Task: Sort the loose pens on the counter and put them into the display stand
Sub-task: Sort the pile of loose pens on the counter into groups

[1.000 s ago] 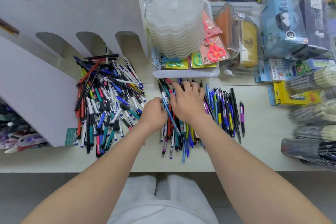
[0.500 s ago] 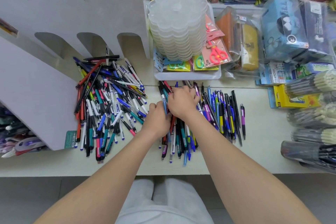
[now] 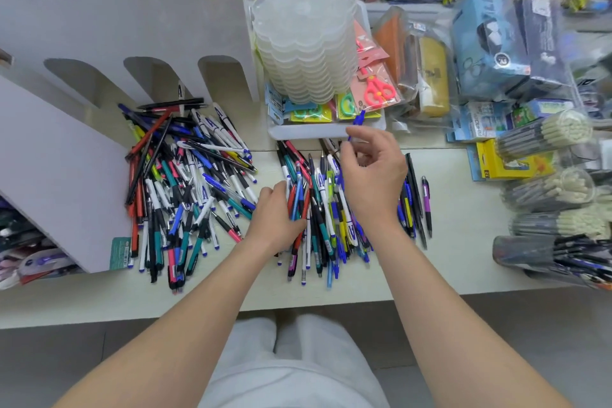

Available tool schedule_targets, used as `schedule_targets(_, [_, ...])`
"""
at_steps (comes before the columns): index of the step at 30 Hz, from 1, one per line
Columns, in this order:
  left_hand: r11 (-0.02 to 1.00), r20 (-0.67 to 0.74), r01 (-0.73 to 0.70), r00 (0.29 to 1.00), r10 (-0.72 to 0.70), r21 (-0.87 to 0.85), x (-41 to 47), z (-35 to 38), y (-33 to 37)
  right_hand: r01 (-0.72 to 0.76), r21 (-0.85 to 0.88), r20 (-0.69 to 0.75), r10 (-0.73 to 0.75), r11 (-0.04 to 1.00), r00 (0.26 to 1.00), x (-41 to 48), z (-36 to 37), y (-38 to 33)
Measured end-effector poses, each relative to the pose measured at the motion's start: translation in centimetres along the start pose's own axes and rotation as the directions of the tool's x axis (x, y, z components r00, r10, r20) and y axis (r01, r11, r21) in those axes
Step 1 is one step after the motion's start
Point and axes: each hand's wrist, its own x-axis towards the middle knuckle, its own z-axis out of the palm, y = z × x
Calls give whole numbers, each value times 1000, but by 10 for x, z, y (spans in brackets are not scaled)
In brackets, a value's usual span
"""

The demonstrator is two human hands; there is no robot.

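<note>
Two heaps of loose pens lie on the pale counter (image 3: 463, 242): a left heap (image 3: 185, 182) in front of the white display stand (image 3: 132, 30) and a middle heap (image 3: 326, 209). My right hand (image 3: 372, 175) is raised over the middle heap and pinches a blue pen (image 3: 357, 121) that points up and away. My left hand (image 3: 276, 219) lies on the left side of the middle heap, fingers curled around a bunch of pens there.
A stack of clear scalloped trays (image 3: 306, 36) stands in a white tray (image 3: 314, 134) with packaged scissors (image 3: 377, 89). Bagged goods (image 3: 490, 43) and cylinders of pens (image 3: 549, 189) crowd the right. A white sloped panel (image 3: 56, 175) stands at left.
My right hand has lifted off the middle heap with a blue pen pinched in its fingers. My left hand stays low on the heap, shifted slightly left.
</note>
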Motion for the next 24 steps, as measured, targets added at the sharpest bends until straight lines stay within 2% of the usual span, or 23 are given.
schedule_targets(4, [997,10,60,998,-61,47,-2,6,9,-47,-264,52,63,963,997,3,-33,23])
schedule_targets(7, [994,-59,91,994,-87,55,-2,11,18,7,-470,242,121,883,963,-3,-48,43])
schedule_targets(10, [995,-107,93,990,-88,42,-4,13,28,105,-556,403,157,825,902,-15,-52,58])
schedule_targets(13, [994,-111,87,991,-79,72,-4,13,31,112,-586,366,139,803,920,-28,-51,64])
schedule_targets(15, [994,-95,87,992,-80,72,-3,11,28,127,-593,288,62,795,956,-35,-47,63])
schedule_targets(17, [994,-80,89,993,-85,57,-3,8,23,199,-574,303,-20,794,953,-39,-37,57])
schedule_targets(19, [996,-79,70,995,-66,50,-4,6,20,325,-527,412,-99,785,906,-37,-21,48])
schedule_targets(21, [997,-96,52,994,-47,50,-6,4,18,459,-512,551,-133,726,824,-28,1,42])
schedule_targets(24, [998,-109,36,994,-30,50,-5,0,13,569,-582,674,-48,581,738,-8,33,36])
